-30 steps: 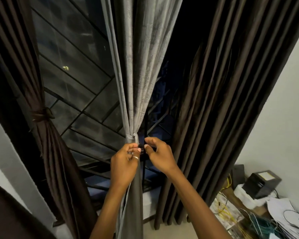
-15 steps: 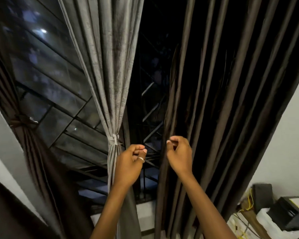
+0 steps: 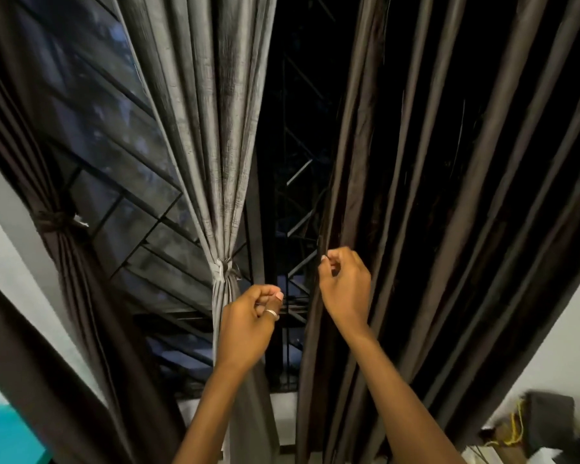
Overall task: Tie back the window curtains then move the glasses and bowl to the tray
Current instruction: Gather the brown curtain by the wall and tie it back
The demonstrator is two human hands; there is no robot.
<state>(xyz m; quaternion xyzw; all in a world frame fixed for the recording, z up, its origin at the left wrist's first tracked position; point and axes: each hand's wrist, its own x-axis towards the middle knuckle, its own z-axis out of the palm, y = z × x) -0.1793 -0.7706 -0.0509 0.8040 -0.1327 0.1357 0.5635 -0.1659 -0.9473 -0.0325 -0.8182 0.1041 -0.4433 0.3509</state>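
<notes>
Grey curtain (image 3: 211,135) knotted, gathered; left hand (image 3: 248,324) curled, empty; right hand (image 3: 345,288) pinches brown curtain (image 3: 449,195) edge.

Curtains: three, one grey (image 3: 211,135), two brown (image 3: 67,262) (image 3: 449,195); hands: two (image 3: 248,324) (image 3: 345,286)

Dim indoor light from behind the camera falls on the forearms and the grey curtain (image 3: 211,135), whose folds shine softly. The window glass (image 3: 114,155) is dark, with faint bluish, smeared reflections. The brown curtain (image 3: 449,162) sinks into deep black between its folds. Wide-angle bending splays the lines outward, and the clutter at the lower right corner (image 3: 529,426) is blurred.
</notes>
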